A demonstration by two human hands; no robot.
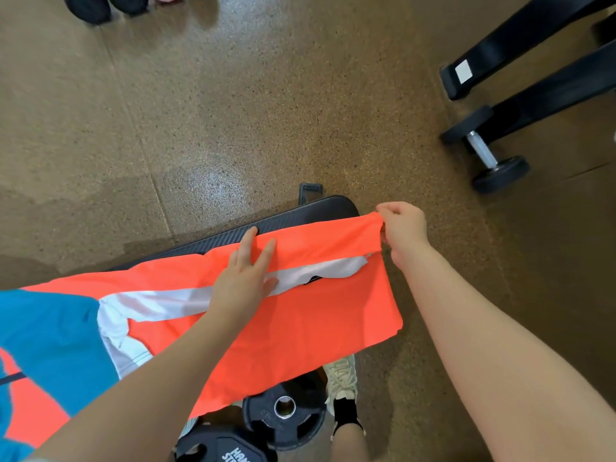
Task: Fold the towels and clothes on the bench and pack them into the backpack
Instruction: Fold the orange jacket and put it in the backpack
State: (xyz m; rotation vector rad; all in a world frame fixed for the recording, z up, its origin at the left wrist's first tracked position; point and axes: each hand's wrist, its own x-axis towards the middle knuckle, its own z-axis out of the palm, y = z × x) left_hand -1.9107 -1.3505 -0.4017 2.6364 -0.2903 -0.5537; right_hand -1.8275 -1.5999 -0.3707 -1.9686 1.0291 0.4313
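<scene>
Left hand [245, 275] presses orange garment [300, 328]; right hand [405, 228] pinches its corner.

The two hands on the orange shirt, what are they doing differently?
The left hand lies flat with straight fingers, pressing the middle of the orange shirt down on the bench. The right hand is curled, pinching the shirt's far edge off the bench end. Both touch the same shirt.

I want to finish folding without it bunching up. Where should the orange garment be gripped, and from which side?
Probably by its far corner, from the bench's open end, as the right hand does: its fingers pinch that corner of the orange garment, which lies spread flat, so a pinched edge lifts cleanly. The left hand presses flat along the fold line.
</scene>
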